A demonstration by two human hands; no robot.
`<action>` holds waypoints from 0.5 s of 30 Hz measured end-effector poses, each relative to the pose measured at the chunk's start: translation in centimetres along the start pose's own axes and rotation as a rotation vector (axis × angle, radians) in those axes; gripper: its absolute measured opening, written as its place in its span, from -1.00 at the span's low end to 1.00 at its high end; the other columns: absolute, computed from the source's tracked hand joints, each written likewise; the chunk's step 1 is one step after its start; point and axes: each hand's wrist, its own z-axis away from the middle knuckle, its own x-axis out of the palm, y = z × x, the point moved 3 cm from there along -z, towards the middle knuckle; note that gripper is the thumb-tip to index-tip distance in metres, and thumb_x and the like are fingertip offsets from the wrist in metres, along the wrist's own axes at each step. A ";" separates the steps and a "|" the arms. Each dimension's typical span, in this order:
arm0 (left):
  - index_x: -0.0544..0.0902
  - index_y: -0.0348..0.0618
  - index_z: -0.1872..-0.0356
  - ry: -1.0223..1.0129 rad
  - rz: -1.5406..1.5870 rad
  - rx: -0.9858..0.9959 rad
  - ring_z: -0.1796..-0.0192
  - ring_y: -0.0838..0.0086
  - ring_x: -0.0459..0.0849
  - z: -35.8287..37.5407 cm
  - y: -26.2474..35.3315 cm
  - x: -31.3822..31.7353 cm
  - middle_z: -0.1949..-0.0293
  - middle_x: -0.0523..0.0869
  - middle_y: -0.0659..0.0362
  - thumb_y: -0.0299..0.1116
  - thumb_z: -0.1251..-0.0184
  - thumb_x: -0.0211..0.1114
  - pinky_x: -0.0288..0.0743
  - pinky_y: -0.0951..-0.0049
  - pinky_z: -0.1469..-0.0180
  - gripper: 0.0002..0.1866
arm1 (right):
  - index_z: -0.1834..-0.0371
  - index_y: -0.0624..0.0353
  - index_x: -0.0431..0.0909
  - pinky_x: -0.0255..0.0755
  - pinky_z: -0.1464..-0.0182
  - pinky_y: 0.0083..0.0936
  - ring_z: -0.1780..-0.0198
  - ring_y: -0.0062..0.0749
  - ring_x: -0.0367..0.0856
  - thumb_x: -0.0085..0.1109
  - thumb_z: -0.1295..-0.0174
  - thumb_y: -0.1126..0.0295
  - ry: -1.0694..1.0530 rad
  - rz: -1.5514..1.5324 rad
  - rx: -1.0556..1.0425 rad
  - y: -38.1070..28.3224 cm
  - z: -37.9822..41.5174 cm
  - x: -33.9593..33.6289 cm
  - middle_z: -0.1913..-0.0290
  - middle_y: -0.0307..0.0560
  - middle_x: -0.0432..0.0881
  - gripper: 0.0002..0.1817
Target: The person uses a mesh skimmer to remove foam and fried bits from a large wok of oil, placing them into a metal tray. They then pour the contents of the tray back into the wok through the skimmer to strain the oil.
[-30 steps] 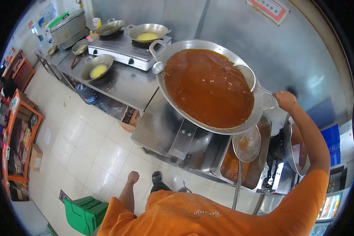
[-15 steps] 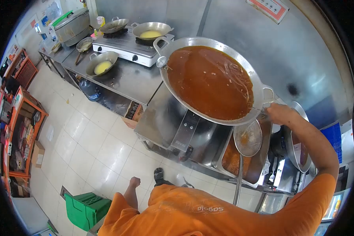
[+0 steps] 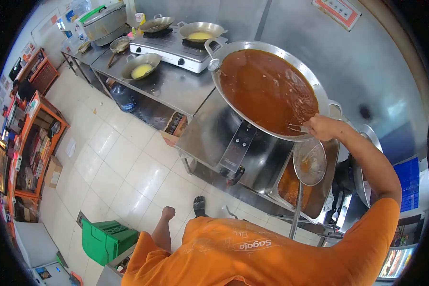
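Observation:
My right hand (image 3: pixel 323 127) is closed round a thin metal utensil (image 3: pixel 298 127), whose pronged tip touches the brown liquid near the right rim of a large two-handled wok (image 3: pixel 326 97). A round dial is clipped at the wok's left rim. My left hand (image 3: pixel 168 213) hangs low over the floor, its fingers curled, with nothing visible in them. Below the wok, a long-handled strainer (image 3: pixel 310 164) lies across a rectangular metal tray (image 3: pixel 275 189) with orange-brown contents.
Left of the wok stands a white two-burner stove (image 3: pixel 169 58) with two pans on it. Another pan (image 3: pixel 152 60) with yellow liquid sits on the steel counter (image 3: pixel 176 90). A green bin (image 3: pixel 97 243) is on the floor. A blue basket (image 3: pixel 407 183) is at the right.
My right hand has moved left from beside the wok's right handle to over its rim, and the utensil's tip now shows at the liquid. The whole view has shifted a little.

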 end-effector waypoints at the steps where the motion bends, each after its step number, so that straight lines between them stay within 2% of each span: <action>1: 0.67 -0.08 0.47 -0.014 0.300 -0.200 0.25 0.14 0.63 0.7 -1.0 0.0 0.35 0.68 0.06 -0.28 0.01 0.18 0.53 0.24 0.21 -0.84 | 0.25 0.39 0.51 0.40 0.09 -0.15 0.20 0.13 0.54 0.01 -0.04 0.47 0.040 -0.003 -0.023 -0.1 -0.3 0.1 0.31 0.29 0.57 -0.75; 2: 0.67 -0.08 0.47 -0.008 0.298 -0.206 0.25 0.14 0.63 1.4 -1.4 -0.1 0.35 0.68 0.06 -0.28 0.01 0.18 0.53 0.24 0.21 -0.84 | 0.25 0.39 0.51 0.40 0.09 -0.15 0.20 0.13 0.54 0.01 -0.04 0.47 0.044 -0.005 -0.030 -0.3 -0.4 0.1 0.31 0.29 0.57 -0.75; 4: 0.60 -0.21 0.48 -0.044 0.196 -0.134 0.54 0.45 0.59 2.3 -3.8 1.5 0.47 0.65 0.15 -0.35 -0.22 0.01 0.40 0.44 0.60 -0.77 | 0.15 0.38 0.51 0.38 0.05 -0.20 0.14 0.11 0.53 0.01 -0.06 0.46 0.043 -0.131 0.014 -1.8 -0.2 -0.9 0.26 0.28 0.57 -0.71; 5: 0.59 -0.22 0.46 -0.090 0.158 -0.047 0.52 0.45 0.59 2.8 -4.6 1.9 0.46 0.65 0.14 -0.32 -0.23 0.01 0.38 0.42 0.61 -0.76 | 0.15 0.38 0.51 0.38 0.05 -0.20 0.14 0.11 0.53 0.01 -0.06 0.46 0.046 -0.134 0.011 -1.7 -0.4 -0.5 0.26 0.28 0.57 -0.71; 6: 0.59 -0.22 0.46 -0.087 0.153 -0.049 0.52 0.45 0.59 3.6 -4.5 1.6 0.46 0.65 0.14 -0.32 -0.23 0.01 0.38 0.42 0.61 -0.76 | 0.12 0.33 0.51 0.39 0.06 -0.21 0.14 0.09 0.54 0.02 -0.09 0.44 0.120 -0.182 -0.030 -1.5 -0.6 -0.1 0.25 0.26 0.58 -0.70; 8: 0.66 -0.10 0.42 -0.153 0.278 -0.370 0.34 0.19 0.66 5.6 -4.4 0.9 0.41 0.69 0.09 -0.25 -0.03 0.21 0.54 0.28 0.30 -0.82 | 0.08 0.27 0.52 0.40 0.07 -0.21 0.15 0.08 0.55 0.02 -0.11 0.43 0.201 -0.235 -0.070 -1.2 -0.8 0.3 0.24 0.25 0.58 -0.70; 9: 0.65 -0.11 0.45 -0.074 0.255 -0.179 0.48 0.23 0.65 4.8 -6.5 2.3 0.50 0.68 0.11 -0.25 -0.03 0.22 0.53 0.31 0.40 -0.82 | 0.07 0.26 0.52 0.39 0.07 -0.24 0.15 0.02 0.56 0.02 -0.11 0.43 0.191 -0.281 -0.073 -1.2 -0.8 0.4 0.23 0.22 0.59 -0.70; 10: 0.65 -0.11 0.45 -0.071 0.249 -0.180 0.48 0.23 0.65 4.9 -6.5 2.0 0.50 0.68 0.11 -0.25 -0.03 0.22 0.53 0.31 0.40 -0.82 | 0.06 0.25 0.51 0.39 0.08 -0.27 0.15 -0.04 0.57 0.02 -0.12 0.44 0.179 -0.328 -0.076 -1.1 -0.8 0.6 0.21 0.19 0.60 -0.70; 11: 0.64 -0.11 0.45 -0.105 0.302 -0.301 0.49 0.24 0.65 5.2 -6.3 1.9 0.50 0.68 0.11 -0.24 -0.04 0.22 0.52 0.31 0.40 -0.82 | 0.06 0.25 0.51 0.39 0.08 -0.27 0.15 -0.04 0.57 0.02 -0.12 0.44 0.185 -0.330 -0.076 -1.0 -0.8 0.9 0.21 0.19 0.60 -0.70; 12: 0.63 -0.11 0.45 -0.140 0.352 -0.422 0.50 0.25 0.65 5.6 -5.8 1.5 0.50 0.68 0.11 -0.24 -0.04 0.22 0.52 0.31 0.40 -0.82 | 0.04 0.22 0.51 0.41 0.16 -0.32 0.24 -0.15 0.58 0.02 -0.14 0.43 0.230 -0.374 -0.123 -0.9 -0.8 1.2 0.29 0.12 0.61 -0.69; 13: 0.63 -0.11 0.45 -0.138 0.347 -0.419 0.50 0.25 0.65 5.7 -4.7 0.4 0.50 0.68 0.11 -0.24 -0.04 0.22 0.52 0.31 0.40 -0.82 | 0.01 0.19 0.50 0.43 0.24 -0.36 0.32 -0.25 0.58 0.02 -0.15 0.43 0.276 -0.416 -0.169 -0.9 -0.6 1.4 0.38 0.05 0.62 -0.68; 14: 0.62 -0.12 0.46 -0.178 0.322 -0.408 0.45 0.26 0.66 6.1 -3.2 -0.9 0.48 0.68 0.12 -0.24 -0.03 0.23 0.52 0.31 0.38 -0.82 | 0.01 0.19 0.50 0.43 0.24 -0.36 0.32 -0.25 0.58 0.02 -0.15 0.43 0.279 -0.421 -0.165 -1.6 -0.1 1.1 0.38 0.05 0.62 -0.68; 15: 0.61 -0.14 0.47 -0.218 0.295 -0.394 0.41 0.26 0.66 6.1 -2.3 -1.8 0.46 0.69 0.13 -0.24 -0.02 0.25 0.52 0.30 0.36 -0.82 | -0.03 0.16 0.50 0.40 0.38 -0.44 0.43 -0.38 0.52 0.01 -0.18 0.42 0.207 -0.559 -0.017 -2.5 0.6 0.6 0.47 -0.06 0.55 -0.67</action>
